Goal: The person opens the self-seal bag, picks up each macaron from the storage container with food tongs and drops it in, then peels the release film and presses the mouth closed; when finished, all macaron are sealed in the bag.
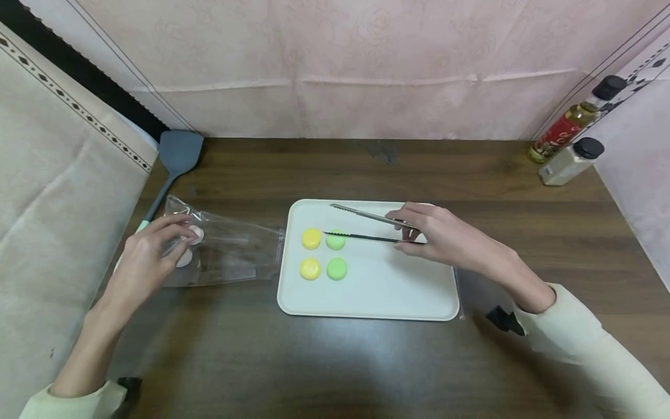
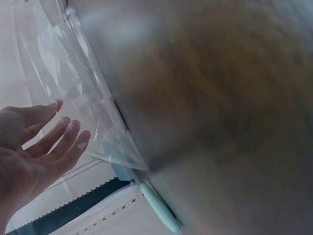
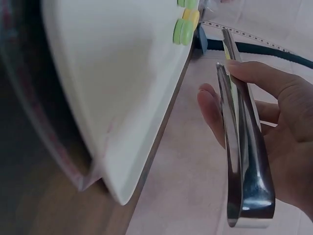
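Observation:
My left hand [image 1: 149,250] pinches the edge of a clear plastic bag [image 2: 68,63] at its raised left end. Two white round pieces [image 1: 196,234] show at the bag beside these fingers. In my right hand [image 1: 437,235] are metal tongs [image 1: 366,215], gripped between thumb and fingers with their toothed tips apart. Those tips point left over a white tray [image 1: 387,291], one arm overlapping the far green macaron [image 1: 335,240] in the head view. Nearer to me lies another green macaron [image 1: 337,268]. Left of them are two yellow macarons [image 1: 310,269]. Nothing is between the tong tips.
A grey spatula [image 1: 180,154] with a mint handle [image 2: 160,208] lies at the left edge, partly behind the left hand. At the back right stand a red-labelled oil bottle [image 1: 562,131] and a black-capped jar [image 1: 567,166]. Pale cloth [image 1: 366,70] hangs behind the wooden table [image 1: 324,372].

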The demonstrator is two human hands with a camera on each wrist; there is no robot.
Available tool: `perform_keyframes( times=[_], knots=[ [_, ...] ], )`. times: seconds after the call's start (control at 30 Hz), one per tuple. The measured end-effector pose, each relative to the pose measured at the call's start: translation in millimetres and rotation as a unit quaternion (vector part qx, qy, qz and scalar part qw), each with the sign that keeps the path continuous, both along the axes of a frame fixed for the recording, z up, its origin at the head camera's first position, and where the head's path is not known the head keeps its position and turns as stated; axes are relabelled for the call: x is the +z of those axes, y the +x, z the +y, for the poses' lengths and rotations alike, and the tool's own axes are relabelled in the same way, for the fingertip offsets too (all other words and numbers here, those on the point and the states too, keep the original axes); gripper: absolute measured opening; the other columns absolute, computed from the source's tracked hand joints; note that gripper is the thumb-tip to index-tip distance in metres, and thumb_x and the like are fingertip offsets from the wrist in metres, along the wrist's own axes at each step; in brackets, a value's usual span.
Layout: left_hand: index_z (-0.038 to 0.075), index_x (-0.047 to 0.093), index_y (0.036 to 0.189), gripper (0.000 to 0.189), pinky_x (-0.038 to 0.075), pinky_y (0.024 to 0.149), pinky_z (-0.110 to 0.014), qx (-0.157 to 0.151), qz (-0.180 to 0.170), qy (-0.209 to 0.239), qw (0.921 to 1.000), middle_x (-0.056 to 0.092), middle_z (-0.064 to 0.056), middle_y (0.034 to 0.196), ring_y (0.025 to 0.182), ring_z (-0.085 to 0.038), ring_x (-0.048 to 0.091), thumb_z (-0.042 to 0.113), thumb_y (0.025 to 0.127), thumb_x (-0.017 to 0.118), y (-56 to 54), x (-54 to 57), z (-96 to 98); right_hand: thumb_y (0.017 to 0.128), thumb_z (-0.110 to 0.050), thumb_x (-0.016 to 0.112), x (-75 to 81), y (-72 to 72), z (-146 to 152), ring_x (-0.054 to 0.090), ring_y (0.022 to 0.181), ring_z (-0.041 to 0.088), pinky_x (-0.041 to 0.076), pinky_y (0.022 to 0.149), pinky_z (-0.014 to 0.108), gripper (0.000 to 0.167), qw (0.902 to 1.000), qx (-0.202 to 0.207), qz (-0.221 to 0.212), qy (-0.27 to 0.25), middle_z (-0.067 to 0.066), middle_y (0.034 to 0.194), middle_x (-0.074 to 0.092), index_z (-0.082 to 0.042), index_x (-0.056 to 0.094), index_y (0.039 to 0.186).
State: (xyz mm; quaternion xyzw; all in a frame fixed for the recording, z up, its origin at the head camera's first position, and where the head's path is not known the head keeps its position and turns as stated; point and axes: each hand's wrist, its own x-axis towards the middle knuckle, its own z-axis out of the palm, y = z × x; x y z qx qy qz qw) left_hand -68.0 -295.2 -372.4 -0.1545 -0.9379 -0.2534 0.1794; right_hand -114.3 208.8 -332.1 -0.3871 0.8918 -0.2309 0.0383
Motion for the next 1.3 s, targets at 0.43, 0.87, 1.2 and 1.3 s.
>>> perform_keyframes(
  times=[0.43,0.87,1.2,1.3],
  knots=[
    [-0.006,0.077,0.098,0.016,0.031,0.092,0.003,0.016,0.007,0.017,0.9997,0.076,-0.022,0.128,0.11,-0.039,0.071,-0.018,0.087,0.079,3.4,3.3,-4.5,0.095,-0.004,0.084,-20.9,6.1,13,0.062,0.08,0.008,0.054,0.07,0.028,0.038,0.9993,-0.001,-0.033,0.017,0.002,0.097,0.068,0.003,0.072,0.131],
    [-0.006,0.075,0.094,0.017,0.032,0.093,0.006,0.03,0.012,0.032,0.999,0.077,-0.02,0.127,0.107,-0.03,0.068,-0.021,0.087,0.076,3.1,3.6,-3.9,0.098,-0.001,0.081,-30.9,8.5,10,0.069,0.089,0.012,0.061,0.076,0.033,0.036,0.9995,0.015,-0.022,0.014,0.009,0.114,0.081,0.003,0.074,0.132],
    [-0.005,0.076,0.095,0.016,0.033,0.092,0.006,0.032,0.009,0.035,0.9988,0.077,-0.019,0.127,0.11,-0.006,0.068,-0.019,0.088,0.078,3.7,4.1,-5.1,0.097,-0.001,0.081,-36.1,9.3,11,0.066,0.084,0.008,0.059,0.072,0.03,0.036,0.9997,0.019,-0.013,0.002,0.007,0.109,0.081,0.002,0.074,0.133],
    [-0.005,0.076,0.095,0.015,0.034,0.092,0.005,0.032,0.011,0.035,0.9988,0.077,-0.019,0.126,0.11,-0.003,0.066,-0.018,0.089,0.078,4.4,4.2,-5.5,0.098,-0.002,0.081,-36.1,9.2,11,0.065,0.085,0.009,0.058,0.073,0.03,0.038,0.9997,0.022,-0.012,-0.002,0.008,0.111,0.081,0.002,0.074,0.134]
  ],
)
